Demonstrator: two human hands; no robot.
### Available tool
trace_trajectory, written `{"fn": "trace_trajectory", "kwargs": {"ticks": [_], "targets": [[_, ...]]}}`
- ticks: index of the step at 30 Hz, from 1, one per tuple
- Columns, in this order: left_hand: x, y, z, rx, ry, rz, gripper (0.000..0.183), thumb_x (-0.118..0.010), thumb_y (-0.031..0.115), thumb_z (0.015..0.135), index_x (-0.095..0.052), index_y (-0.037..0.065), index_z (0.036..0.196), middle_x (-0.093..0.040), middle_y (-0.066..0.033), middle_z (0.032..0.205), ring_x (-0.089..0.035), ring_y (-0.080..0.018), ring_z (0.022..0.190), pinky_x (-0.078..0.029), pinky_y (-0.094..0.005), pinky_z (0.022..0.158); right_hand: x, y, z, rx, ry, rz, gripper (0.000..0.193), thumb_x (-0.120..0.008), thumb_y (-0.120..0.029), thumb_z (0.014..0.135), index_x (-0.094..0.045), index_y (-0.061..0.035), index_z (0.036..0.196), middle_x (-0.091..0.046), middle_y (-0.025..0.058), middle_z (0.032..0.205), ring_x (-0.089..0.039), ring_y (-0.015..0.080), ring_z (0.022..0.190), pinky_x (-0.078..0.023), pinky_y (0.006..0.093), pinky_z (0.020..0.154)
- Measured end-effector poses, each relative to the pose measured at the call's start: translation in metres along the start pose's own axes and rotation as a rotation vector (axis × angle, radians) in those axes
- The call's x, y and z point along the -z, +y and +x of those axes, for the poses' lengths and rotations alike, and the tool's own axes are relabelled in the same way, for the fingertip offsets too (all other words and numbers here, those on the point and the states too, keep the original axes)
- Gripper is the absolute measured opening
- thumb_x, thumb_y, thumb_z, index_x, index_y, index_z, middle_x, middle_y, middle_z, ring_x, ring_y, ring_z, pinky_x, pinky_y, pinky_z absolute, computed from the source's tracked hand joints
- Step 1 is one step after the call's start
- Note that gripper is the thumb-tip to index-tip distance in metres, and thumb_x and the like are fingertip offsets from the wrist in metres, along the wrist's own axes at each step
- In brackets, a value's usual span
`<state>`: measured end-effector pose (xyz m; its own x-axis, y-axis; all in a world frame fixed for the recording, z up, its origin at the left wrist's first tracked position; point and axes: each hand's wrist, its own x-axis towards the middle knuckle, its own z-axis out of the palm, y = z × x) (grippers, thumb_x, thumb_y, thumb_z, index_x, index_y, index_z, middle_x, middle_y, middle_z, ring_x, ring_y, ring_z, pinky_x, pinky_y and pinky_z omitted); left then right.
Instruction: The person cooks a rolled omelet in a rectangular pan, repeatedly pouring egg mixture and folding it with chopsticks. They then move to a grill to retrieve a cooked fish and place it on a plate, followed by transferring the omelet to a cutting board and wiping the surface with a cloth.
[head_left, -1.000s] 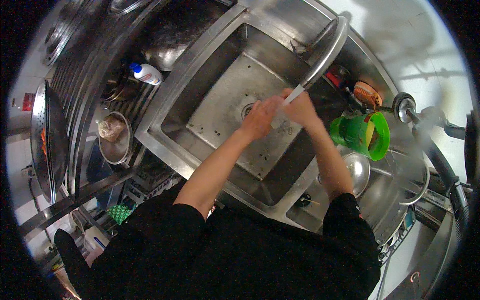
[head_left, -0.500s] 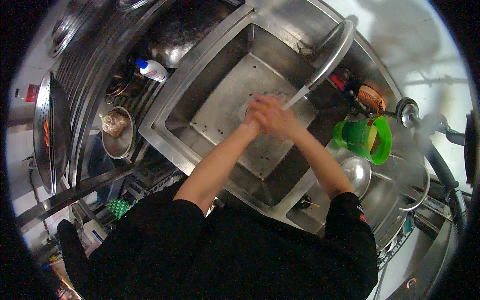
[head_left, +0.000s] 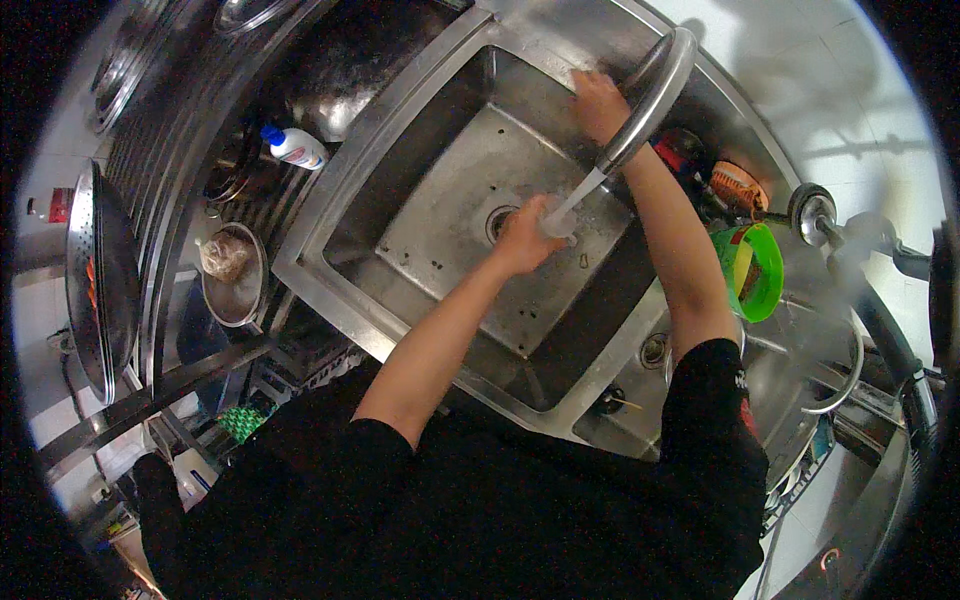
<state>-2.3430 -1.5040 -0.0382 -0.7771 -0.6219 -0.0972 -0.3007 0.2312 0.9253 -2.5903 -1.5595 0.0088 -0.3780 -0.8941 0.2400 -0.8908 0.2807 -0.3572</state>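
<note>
Water pours from the curved metal faucet [head_left: 650,110] into a deep stainless steel sink [head_left: 420,215]. My left hand [head_left: 528,238] is low over the basin beside the drain, in the running water, with thumb and fingers apart and holding nothing. At the far rim, behind the faucet spout, my right hand [head_left: 602,108] is closed with bent fingers over a small spot. What lies beneath those fingers is hidden. Both forearms are bare below black sleeves.
Right of the basin are a green plastic container [head_left: 765,275], an orange brush [head_left: 738,186] and a black hose [head_left: 880,320]. On the left rack stand a white bottle with a blue cap [head_left: 298,148] and a metal bowl [head_left: 240,295] holding a plastic bag [head_left: 225,257].
My hands were together under the water and have parted. The right hand has moved up to the far rim behind the spout; the left has stayed near the stream. Water still runs.
</note>
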Motion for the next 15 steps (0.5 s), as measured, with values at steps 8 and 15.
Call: {"fn": "trace_trajectory", "kwargs": {"ticks": [8,15], "targets": [[0.017,0.007,-0.005,0.089,0.03,0.055,0.055,-0.078,0.023,0.065,-0.05,0.008,0.11,-0.063,-0.0159,0.101,-0.06,-0.0352,0.096,-0.047,-0.0423,0.082,-0.025,0.007,0.04,-0.025,-0.35,-0.624,0.021,-0.048,-0.013,0.085,-0.058,-0.0047,0.101,-0.065,0.0176,0.098,-0.063,0.033,0.095,-0.051,0.0433,0.079],[0.011,0.02,-0.004,0.094,-0.005,0.1,0.056,-0.078,0.027,0.063,-0.05,0.008,0.108,-0.063,-0.015,0.1,-0.059,-0.0367,0.095,-0.047,-0.0432,0.082,-0.008,-0.006,0.046,-0.109,-0.349,-0.508,0.023,-0.044,-0.011,0.085,-0.058,-0.0016,0.101,-0.065,0.0201,0.097,-0.063,0.0364,0.093,-0.052,0.0463,0.077]]}}
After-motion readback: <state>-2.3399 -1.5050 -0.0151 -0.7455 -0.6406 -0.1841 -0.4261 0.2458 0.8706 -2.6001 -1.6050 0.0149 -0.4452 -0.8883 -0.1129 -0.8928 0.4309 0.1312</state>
